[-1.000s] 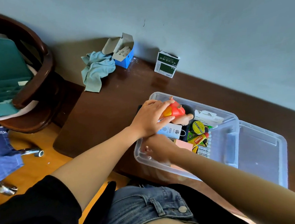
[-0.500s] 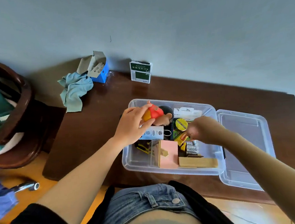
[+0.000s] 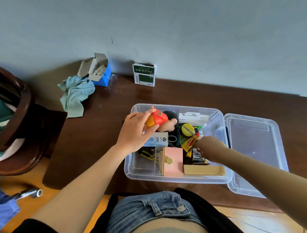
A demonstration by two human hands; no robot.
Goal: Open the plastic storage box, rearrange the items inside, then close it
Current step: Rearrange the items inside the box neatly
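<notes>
The box point(image 3: 133, 170) is sitting open on the desk point(image 3: 95, 139) in the lower centre of the frame, with its lid point(image 3: 252, 145) lying flat just beside it on the right. A red and yellow toy point(image 3: 157, 118) is being held by the left hand point(image 3: 135, 131) at the box's upper left corner; the fingers are curled over it and the thumb is pressing from below. The right hand point(image 3: 209, 147) is being lowered into the right half of the box, next to a yellow tube point(image 3: 188, 143); its grip is turned away, so whether it is clenched on something cannot be told.

Inside the box, a white pack point(image 3: 157, 140) is lying under the left hand, a pink box point(image 3: 172, 161) is standing in the middle, a tan block point(image 3: 203, 170) is lying along the near wall, and a yellow tape roll point(image 3: 187, 130) is lying above the tube.

In the upper left of the frame, a blue carton point(image 3: 102, 76) with open flaps is standing against the wall, with a pale cloth point(image 3: 75, 95) crumpled beside it. A green and white packet point(image 3: 144, 74) is standing upright at upper centre. A dark chair point(image 3: 18, 116) is being shown at the far left.
</notes>
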